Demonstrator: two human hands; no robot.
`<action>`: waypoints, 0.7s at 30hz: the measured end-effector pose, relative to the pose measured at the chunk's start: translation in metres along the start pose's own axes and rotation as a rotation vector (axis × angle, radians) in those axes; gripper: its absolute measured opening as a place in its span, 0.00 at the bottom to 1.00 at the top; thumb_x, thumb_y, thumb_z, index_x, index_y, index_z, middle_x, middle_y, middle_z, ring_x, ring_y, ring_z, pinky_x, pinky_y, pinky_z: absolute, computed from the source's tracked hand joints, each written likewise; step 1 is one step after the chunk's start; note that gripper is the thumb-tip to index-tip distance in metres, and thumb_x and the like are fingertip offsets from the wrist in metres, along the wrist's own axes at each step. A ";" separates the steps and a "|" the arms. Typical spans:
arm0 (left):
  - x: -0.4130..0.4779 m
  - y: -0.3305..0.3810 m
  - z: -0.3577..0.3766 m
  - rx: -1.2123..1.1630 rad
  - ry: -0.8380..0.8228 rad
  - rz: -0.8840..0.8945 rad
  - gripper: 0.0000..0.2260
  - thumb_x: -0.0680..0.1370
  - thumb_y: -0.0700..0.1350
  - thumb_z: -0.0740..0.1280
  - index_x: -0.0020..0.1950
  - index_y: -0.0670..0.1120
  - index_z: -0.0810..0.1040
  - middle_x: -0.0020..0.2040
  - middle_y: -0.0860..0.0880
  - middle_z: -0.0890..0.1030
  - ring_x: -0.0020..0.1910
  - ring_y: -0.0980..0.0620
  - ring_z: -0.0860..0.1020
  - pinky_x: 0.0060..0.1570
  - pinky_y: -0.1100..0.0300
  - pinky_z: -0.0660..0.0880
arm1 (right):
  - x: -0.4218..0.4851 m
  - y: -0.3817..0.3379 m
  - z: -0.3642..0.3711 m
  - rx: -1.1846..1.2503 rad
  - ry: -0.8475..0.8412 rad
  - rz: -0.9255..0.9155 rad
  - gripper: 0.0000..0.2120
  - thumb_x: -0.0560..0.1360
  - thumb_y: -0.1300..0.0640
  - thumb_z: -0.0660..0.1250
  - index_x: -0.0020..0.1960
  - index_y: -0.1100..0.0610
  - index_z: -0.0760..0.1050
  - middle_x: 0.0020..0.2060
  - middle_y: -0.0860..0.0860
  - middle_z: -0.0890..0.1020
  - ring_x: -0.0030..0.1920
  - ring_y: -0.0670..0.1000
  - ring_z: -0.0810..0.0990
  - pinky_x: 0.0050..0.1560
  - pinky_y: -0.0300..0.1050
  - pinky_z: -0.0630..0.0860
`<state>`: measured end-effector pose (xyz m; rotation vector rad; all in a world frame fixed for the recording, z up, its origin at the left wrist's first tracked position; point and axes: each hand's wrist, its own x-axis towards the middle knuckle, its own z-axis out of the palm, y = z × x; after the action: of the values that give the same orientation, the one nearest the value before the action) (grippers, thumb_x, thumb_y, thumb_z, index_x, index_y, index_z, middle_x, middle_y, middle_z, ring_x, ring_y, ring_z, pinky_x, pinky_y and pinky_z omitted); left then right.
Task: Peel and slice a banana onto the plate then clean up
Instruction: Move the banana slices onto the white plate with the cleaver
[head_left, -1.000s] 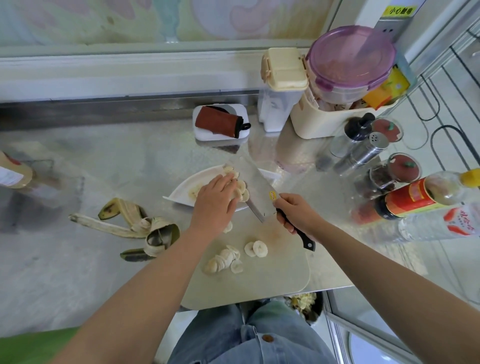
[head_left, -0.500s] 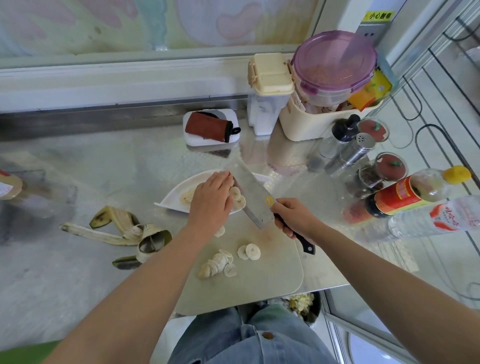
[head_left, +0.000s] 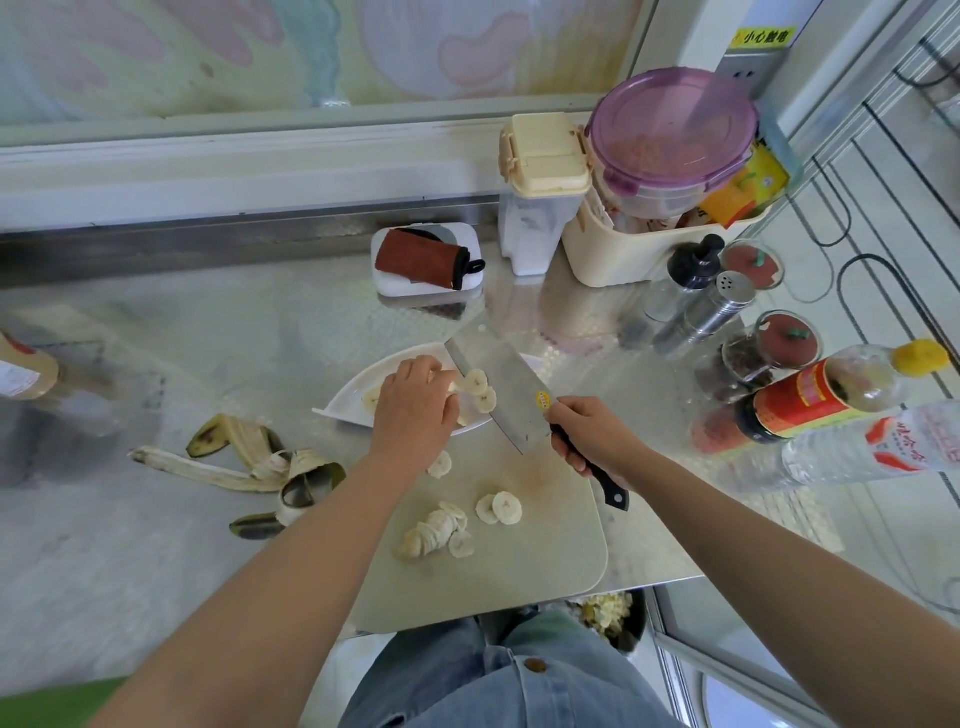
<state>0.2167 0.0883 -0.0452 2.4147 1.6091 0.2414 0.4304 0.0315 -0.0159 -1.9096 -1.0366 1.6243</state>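
My right hand (head_left: 592, 436) grips the black handle of a cleaver (head_left: 498, 387), whose flat blade is tilted over the white plate (head_left: 345, 402). Two banana slices (head_left: 480, 389) lie on the blade. My left hand (head_left: 415, 410) is over the plate with its fingertips at the slices by the blade; its fingers are partly hidden. More banana slices (head_left: 441, 527) lie on the pale cutting board (head_left: 524, 561) in front of me. The empty banana peel (head_left: 249, 467) is spread on the steel counter to the left.
At the back stand a white box with a brown cloth (head_left: 423, 258), a cream canister (head_left: 543, 192) and a tub under a purple-lidded container (head_left: 672, 140). Spice jars, a shaker (head_left: 711, 306) and bottles (head_left: 841, 389) crowd the right. A bin (head_left: 613, 613) sits below the counter edge.
The cleaver and both hands have stayed over the plate while the view shifted slightly. Slices that were bunched by my left fingers now lie spread on the blade.
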 end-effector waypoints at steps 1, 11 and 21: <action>0.000 0.002 -0.001 -0.006 0.010 0.004 0.12 0.77 0.44 0.65 0.60 0.46 0.78 0.57 0.46 0.76 0.55 0.46 0.72 0.52 0.53 0.70 | 0.000 0.000 0.000 0.010 0.002 0.001 0.13 0.79 0.56 0.57 0.38 0.60 0.67 0.26 0.55 0.73 0.19 0.49 0.65 0.22 0.39 0.62; -0.008 0.011 0.003 -0.029 -0.001 0.246 0.17 0.75 0.41 0.64 0.65 0.44 0.75 0.64 0.49 0.75 0.62 0.47 0.73 0.57 0.51 0.72 | -0.003 -0.006 0.005 0.074 0.003 0.000 0.12 0.78 0.58 0.57 0.36 0.58 0.65 0.26 0.55 0.73 0.19 0.49 0.64 0.22 0.37 0.61; -0.017 0.017 0.003 -0.032 -0.016 0.269 0.18 0.76 0.43 0.63 0.67 0.45 0.73 0.66 0.47 0.74 0.63 0.47 0.72 0.58 0.50 0.71 | -0.002 -0.008 0.011 0.150 0.028 0.005 0.11 0.78 0.59 0.57 0.37 0.58 0.66 0.27 0.55 0.74 0.21 0.51 0.65 0.22 0.39 0.62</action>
<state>0.2258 0.0657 -0.0439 2.5973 1.2597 0.2899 0.4175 0.0335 -0.0119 -1.8319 -0.8741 1.6248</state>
